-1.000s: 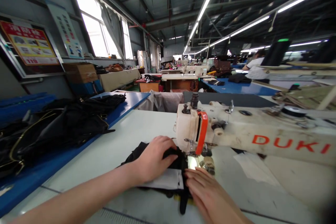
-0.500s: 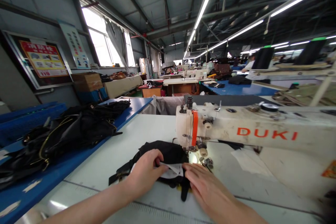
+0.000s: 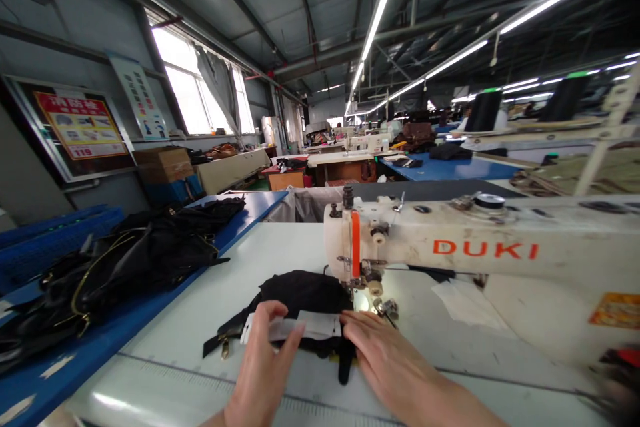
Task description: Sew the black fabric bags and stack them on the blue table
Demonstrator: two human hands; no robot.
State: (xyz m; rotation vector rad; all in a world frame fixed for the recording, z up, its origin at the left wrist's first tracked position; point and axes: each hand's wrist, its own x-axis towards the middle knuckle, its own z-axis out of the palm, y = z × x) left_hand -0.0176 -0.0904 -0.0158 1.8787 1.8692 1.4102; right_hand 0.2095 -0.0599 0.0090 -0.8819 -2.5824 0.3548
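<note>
A black fabric piece (image 3: 300, 290) with a white panel (image 3: 310, 325) lies on the pale sewing table (image 3: 240, 267), under the needle of a white DUKI sewing machine (image 3: 450, 247). My left hand (image 3: 263, 363) pinches the white panel's near-left edge between thumb and fingers. My right hand (image 3: 385, 357) lies flat, fingers stretched out, pressing the fabric just in front of the presser foot (image 3: 383, 307). A black strap with a metal clasp (image 3: 223, 343) trails off to the left of the fabric.
A heap of black bags (image 3: 125, 260) lies on the blue table to the left. A white scrap (image 3: 460, 300) rests under the machine arm. Further sewing tables, cardboard boxes (image 3: 163, 167) and a distant person (image 3: 467, 127) fill the hall behind.
My left hand has drawn back toward me and shifted from resting on the black fabric to gripping the white panel's edge. More of the black fabric shows. The camera has drifted right and up.
</note>
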